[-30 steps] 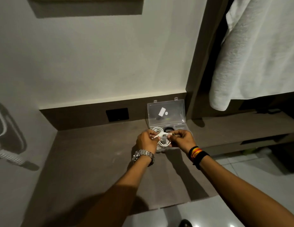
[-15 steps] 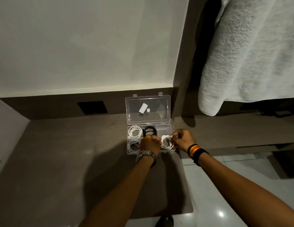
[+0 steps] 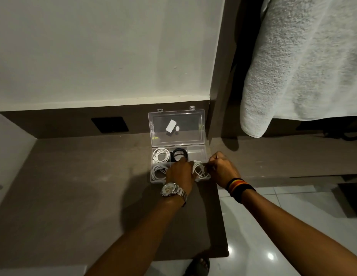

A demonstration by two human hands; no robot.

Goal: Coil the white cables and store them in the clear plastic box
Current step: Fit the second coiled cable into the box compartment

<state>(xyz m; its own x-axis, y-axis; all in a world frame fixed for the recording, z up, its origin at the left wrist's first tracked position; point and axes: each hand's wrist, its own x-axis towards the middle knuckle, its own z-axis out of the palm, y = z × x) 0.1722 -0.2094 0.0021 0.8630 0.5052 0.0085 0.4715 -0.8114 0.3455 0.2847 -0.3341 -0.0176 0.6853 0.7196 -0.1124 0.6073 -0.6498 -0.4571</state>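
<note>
Two hands (image 3: pixel 179 172) (image 3: pixel 223 170) coil cable (image 3: pixel 199 170) over box (image 3: pixel 199 151) on brown desk (image 3: pixel 74 196)

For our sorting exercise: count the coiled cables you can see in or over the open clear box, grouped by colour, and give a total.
White coiled cables: 3 (back-left compartment, front-left compartment, one held in both hands over the front right)
Black coiled cables: 1 (back-middle compartment)
Total: 4

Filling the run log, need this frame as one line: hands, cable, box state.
left hand + right hand: both holding white cable coil | coil over front-right compartment | clear plastic box: lid open | back-right compartment empty
</note>
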